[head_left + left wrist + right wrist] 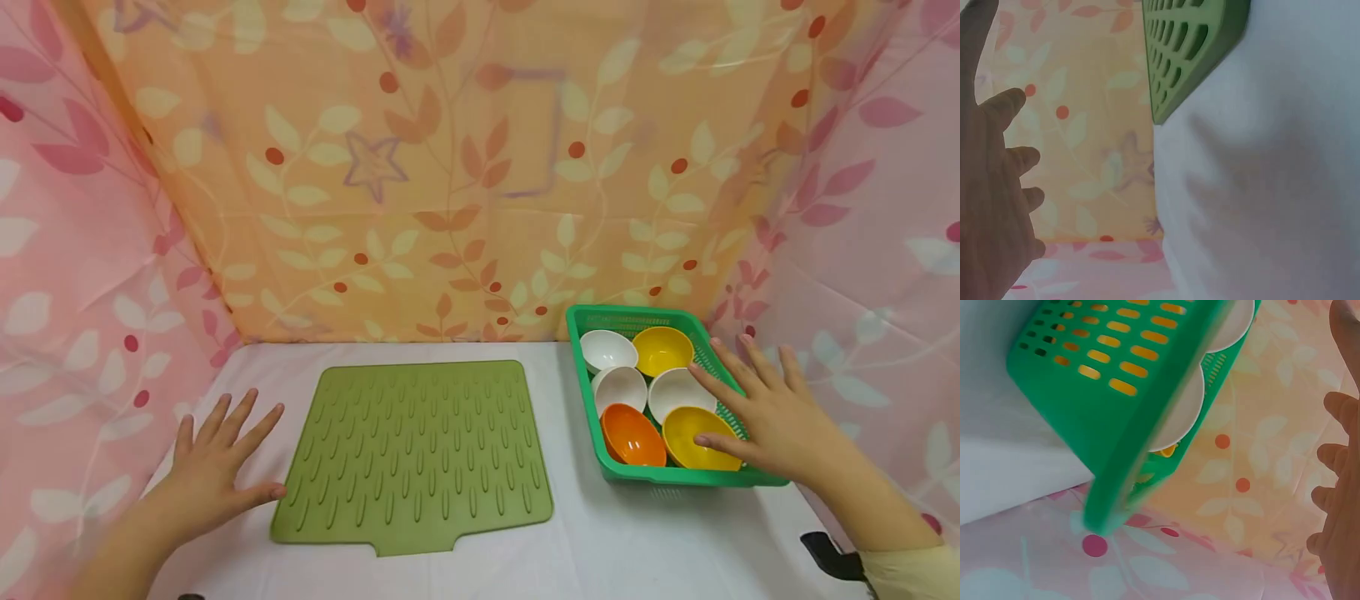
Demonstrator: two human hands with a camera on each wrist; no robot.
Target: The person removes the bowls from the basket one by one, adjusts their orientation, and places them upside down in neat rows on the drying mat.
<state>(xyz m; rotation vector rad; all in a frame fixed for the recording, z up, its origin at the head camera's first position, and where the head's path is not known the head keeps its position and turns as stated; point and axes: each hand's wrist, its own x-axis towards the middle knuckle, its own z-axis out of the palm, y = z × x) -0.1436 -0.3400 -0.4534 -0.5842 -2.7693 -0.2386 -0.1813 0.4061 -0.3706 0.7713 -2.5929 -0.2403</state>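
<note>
My left hand [213,471] hovers with fingers spread at the left edge of a green drying mat [420,450], its thumb overlapping the mat's edge in the head view. In the left wrist view those fingers [1007,106] stretch out, holding nothing. My right hand [780,417] is likewise spread, over the right side of a green plastic basket [588,400]. Inside the basket sit three white bowls [607,350], two yellow bowls [684,433] and an orange bowl [633,437]. The right wrist view shows the basket's slotted wall [1079,406] apart from the fingers [1338,409].
A white cloth [510,567] covers the table under the mat and basket. Patterned curtains, orange at the back [450,167] and pink at the left [75,292] and right [900,275], surround it. A black object [832,557] lies by the right forearm.
</note>
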